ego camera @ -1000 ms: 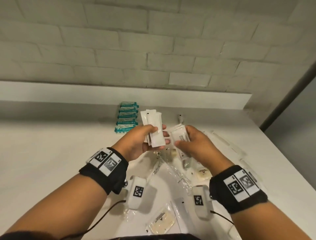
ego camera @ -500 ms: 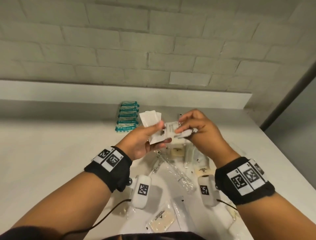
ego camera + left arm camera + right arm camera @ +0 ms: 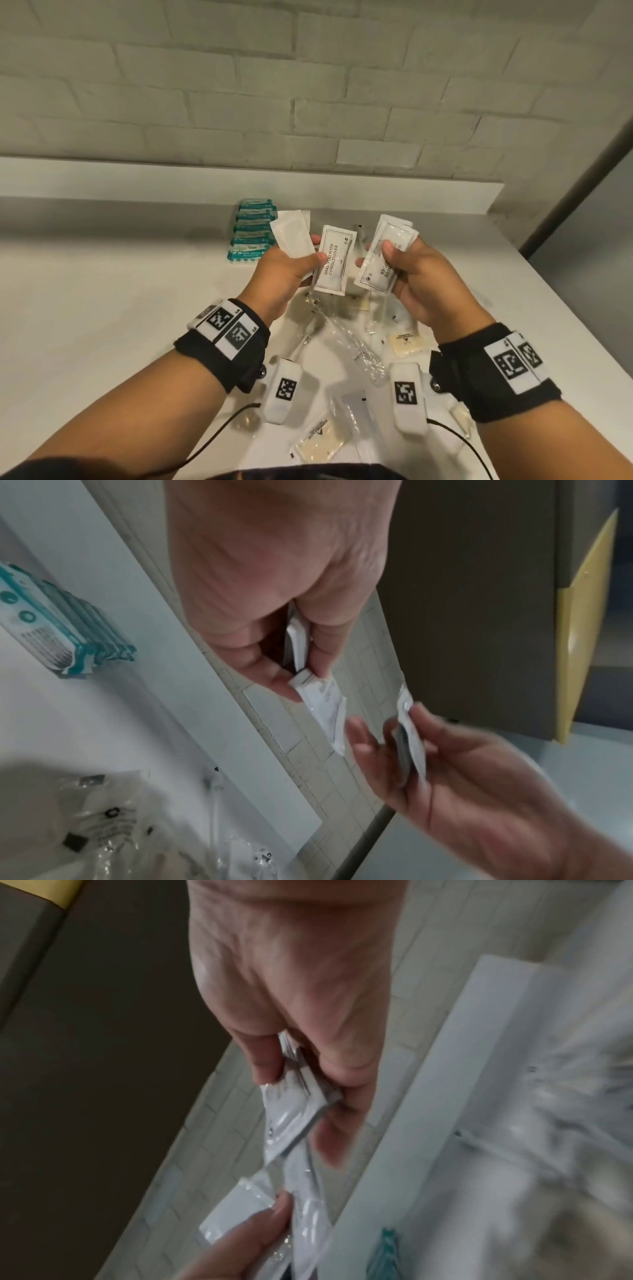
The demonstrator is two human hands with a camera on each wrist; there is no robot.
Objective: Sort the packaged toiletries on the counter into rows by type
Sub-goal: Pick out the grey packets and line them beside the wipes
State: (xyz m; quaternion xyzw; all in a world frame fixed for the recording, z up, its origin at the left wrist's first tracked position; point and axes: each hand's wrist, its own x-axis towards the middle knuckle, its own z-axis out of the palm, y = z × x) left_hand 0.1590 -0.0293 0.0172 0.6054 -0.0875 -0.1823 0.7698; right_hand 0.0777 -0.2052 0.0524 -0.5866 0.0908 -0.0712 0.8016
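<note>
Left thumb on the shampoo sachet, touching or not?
Touching. In the head view the left hand's thumb lies pressed across the left edge of the shampoo sachet, pinning it, with no gap showing.

White sachets (image 3: 335,265), perhaps shampoo, fanned upright.

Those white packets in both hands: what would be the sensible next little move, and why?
Probably lay the left hand's shampoo packet on the counter beside the teal packs, starting a new row. The teal packs already form a tidy row, both hands are full, since the right hand grips its own white packets, and loose clear-wrapped items still wait below.
</note>
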